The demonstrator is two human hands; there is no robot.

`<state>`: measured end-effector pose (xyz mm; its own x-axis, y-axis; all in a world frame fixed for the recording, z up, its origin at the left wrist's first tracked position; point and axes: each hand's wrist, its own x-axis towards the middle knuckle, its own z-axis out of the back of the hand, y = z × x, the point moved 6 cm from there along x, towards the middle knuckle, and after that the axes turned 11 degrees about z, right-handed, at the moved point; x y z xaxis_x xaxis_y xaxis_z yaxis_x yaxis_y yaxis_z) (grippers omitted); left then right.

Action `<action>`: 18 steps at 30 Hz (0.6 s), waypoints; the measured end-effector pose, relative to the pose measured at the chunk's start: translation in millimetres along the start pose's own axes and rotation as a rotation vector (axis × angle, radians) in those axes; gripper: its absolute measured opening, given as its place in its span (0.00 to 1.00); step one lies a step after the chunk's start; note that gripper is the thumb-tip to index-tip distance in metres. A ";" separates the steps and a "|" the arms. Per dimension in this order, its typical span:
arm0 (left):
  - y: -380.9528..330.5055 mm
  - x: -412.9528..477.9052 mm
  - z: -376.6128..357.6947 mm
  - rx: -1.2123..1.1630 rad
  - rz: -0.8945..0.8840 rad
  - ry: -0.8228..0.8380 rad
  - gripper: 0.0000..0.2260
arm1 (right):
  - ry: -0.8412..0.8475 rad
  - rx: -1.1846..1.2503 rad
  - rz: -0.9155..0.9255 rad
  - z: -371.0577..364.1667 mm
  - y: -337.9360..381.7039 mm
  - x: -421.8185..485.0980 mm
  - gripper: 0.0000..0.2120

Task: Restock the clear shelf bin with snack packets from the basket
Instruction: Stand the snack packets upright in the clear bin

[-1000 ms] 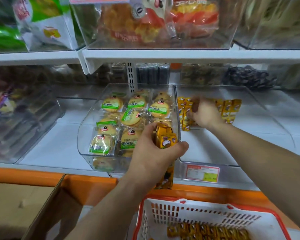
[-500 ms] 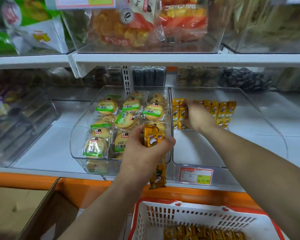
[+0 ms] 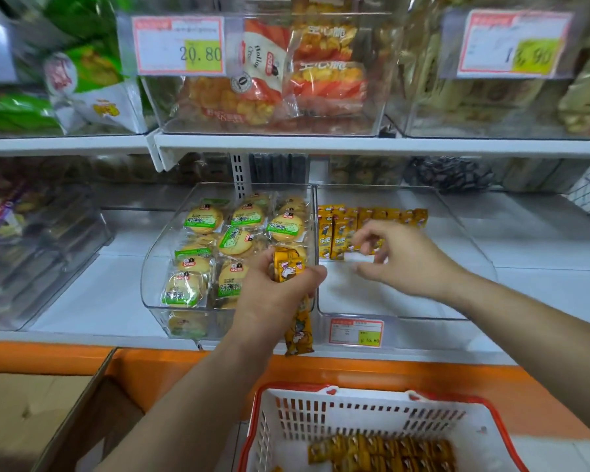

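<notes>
My left hand (image 3: 273, 294) grips a bunch of yellow snack packets (image 3: 288, 267) upright in front of the shelf, one packet hanging down below the fist. My right hand (image 3: 399, 257) hovers over the clear shelf bin (image 3: 389, 311), fingers loosely spread and holding nothing. A row of the same yellow packets (image 3: 341, 229) stands at the back of that bin, just beyond the fingertips. The white basket with a red rim (image 3: 321, 420) sits low in front and holds several more yellow packets (image 3: 382, 453).
A second clear bin (image 3: 157, 267) left of the target one is full of round green-labelled biscuit packs. A price tag (image 3: 356, 332) is on the target bin's front. An open cardboard box (image 3: 65, 403) stands at lower left. An upper shelf (image 3: 321, 144) overhangs the bins.
My right hand has let go of the packets at the back of the bin and drawn back toward me with fingers open. My left hand keeps its bunch, nearly in place.
</notes>
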<state>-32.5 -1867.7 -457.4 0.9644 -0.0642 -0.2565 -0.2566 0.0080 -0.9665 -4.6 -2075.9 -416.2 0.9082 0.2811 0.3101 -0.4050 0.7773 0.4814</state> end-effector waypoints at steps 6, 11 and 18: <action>5.7 -21.3 -36.5 -0.010 0.023 0.066 0.16 | 0.102 0.523 -0.068 -24.0 64.2 -108.5 0.21; 7.6 -37.1 -60.5 -0.073 0.052 0.087 0.22 | 0.006 0.501 -0.133 -29.2 68.1 -113.9 0.21; -1.0 -46.8 -51.1 -0.062 0.033 0.139 0.14 | -0.032 0.986 -0.279 -20.9 45.5 -117.7 0.13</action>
<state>-80.7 -1915.7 -444.0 0.9383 -0.2023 -0.2806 -0.2959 -0.0489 -0.9540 -127.7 -2061.8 -447.9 0.9860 0.1349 0.0983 -0.0993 0.0006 0.9951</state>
